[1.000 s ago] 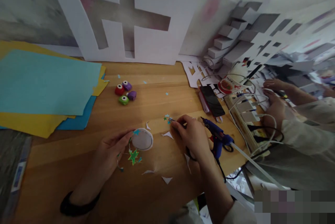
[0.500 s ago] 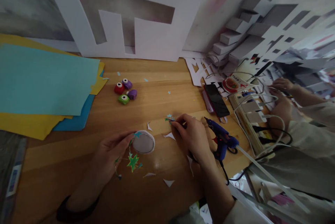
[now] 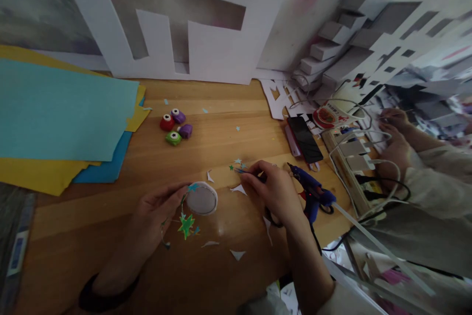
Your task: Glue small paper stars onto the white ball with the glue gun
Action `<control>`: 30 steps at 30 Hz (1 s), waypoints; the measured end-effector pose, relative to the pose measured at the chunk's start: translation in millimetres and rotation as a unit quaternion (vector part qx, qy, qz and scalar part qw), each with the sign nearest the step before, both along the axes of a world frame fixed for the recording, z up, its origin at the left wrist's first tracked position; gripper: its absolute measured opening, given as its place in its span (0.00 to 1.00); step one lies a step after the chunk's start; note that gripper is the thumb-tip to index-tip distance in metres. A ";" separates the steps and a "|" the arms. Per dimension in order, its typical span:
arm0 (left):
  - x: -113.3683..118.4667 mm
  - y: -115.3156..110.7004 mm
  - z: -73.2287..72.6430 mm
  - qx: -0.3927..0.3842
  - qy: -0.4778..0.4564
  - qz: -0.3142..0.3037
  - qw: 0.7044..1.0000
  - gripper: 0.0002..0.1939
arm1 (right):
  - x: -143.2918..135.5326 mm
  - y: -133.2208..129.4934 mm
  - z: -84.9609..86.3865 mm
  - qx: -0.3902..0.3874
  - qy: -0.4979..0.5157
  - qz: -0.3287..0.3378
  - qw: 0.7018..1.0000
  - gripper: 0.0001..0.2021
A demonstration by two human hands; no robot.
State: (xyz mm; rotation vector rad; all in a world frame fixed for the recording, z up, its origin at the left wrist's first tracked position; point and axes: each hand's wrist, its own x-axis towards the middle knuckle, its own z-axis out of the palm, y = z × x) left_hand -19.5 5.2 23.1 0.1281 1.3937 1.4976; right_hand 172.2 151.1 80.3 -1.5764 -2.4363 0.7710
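Round white disc [image 3: 201,199] is resting in my left hand's [image 3: 158,212] pinch, held by its left edge. On my near side of that pinch, a green star [image 3: 186,226] is showing. My right hand [image 3: 272,189] is gripping a slim tool [image 3: 241,171], pointing toward small paper stars [image 3: 238,161]; rightward, a blue glue gun [image 3: 312,192] is lying.

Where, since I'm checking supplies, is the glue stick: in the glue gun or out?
In: the pale glue stick juts from the rear of the glue gun.
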 end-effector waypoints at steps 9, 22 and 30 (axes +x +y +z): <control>0.0 1.8 2.9 -0.001 -0.002 -0.001 1.000 0.18 | -4.2 14.7 -11.3 0.000 -0.011 0.032 0.999 0.05; -0.3 1.2 3.7 -0.007 -0.004 -0.014 1.000 0.18 | -0.8 9.0 -13.6 -0.022 0.012 0.028 0.999 0.06; -1.1 0.9 4.2 0.012 -0.003 -0.017 1.000 0.12 | -3.1 7.3 -15.4 -0.021 0.023 0.027 0.999 0.07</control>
